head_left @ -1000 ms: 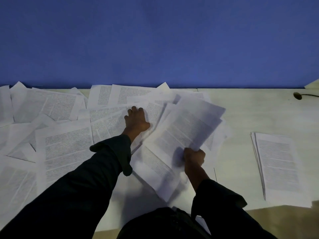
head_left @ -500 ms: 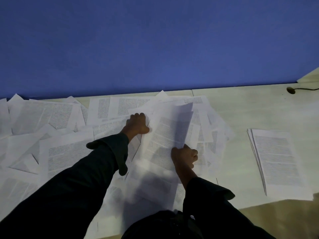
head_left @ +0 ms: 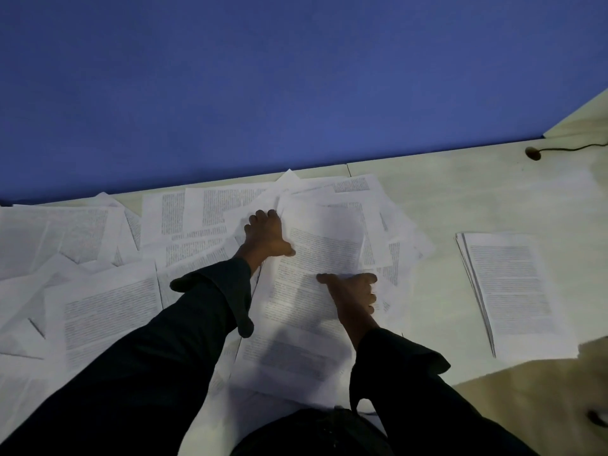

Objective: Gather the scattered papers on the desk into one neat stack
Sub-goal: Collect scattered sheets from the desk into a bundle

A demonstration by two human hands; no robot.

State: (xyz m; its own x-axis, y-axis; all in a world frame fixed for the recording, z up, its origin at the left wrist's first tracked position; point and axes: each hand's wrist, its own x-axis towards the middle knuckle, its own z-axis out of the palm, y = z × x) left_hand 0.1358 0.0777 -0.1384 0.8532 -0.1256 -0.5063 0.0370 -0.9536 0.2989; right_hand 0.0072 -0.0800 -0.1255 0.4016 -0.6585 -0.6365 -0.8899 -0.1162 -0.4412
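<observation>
Printed white sheets (head_left: 108, 307) lie scattered and overlapping across the left and middle of the pale desk (head_left: 460, 199). A small squared stack of sheets (head_left: 513, 291) sits apart on the right. My left hand (head_left: 266, 236) presses flat on the pile, fingers spread and thumb on the edge of a loose bundle of sheets (head_left: 325, 248). My right hand (head_left: 353, 289) holds that bundle at its near edge, thumb laid across the top and fingers curled at the side. The bundle lies low over the middle pile.
A blue partition (head_left: 296, 93) stands along the desk's back edge. A cable grommet (head_left: 533, 153) with a dark cord sits at the back right. The desk's front edge (head_left: 513, 366) runs near the right stack, with floor beyond.
My right hand has swung the lifted bundle leftward and down onto the middle pile. My left hand stayed on the papers, now touching the bundle's left edge. The view tilted.
</observation>
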